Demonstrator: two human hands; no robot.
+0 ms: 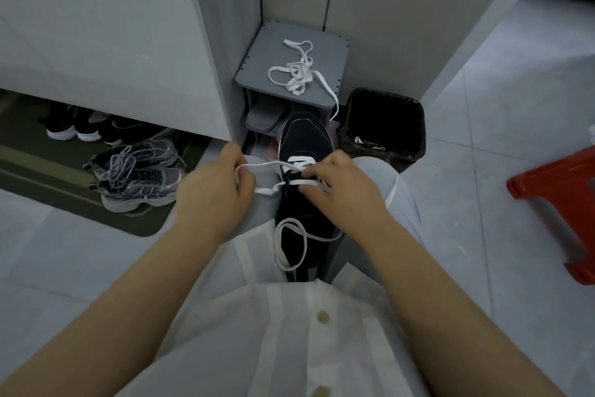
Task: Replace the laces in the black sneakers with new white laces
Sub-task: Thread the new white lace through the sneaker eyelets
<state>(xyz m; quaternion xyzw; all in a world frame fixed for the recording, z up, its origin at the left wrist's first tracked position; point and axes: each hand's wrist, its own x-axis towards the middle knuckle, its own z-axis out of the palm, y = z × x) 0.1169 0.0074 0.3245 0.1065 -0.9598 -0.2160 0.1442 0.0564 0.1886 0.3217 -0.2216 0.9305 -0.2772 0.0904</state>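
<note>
The sneaker (306, 142) sat in the centre of the frame between the knees (375, 171), toe upward, so that both hands could reach its eyelets. The left hand (215, 190), fingers curled, gripped the lace (267, 165) and held it taut to the left. The right hand (341, 190), arched over the sneaker, pinched the lace at an eyelet, probably to steady it.

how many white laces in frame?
2. One threaded lace in the black sneaker, gripped by left hand and right hand. One loose lace lies on the grey shelf. White bits in the bin: unclear.
</note>
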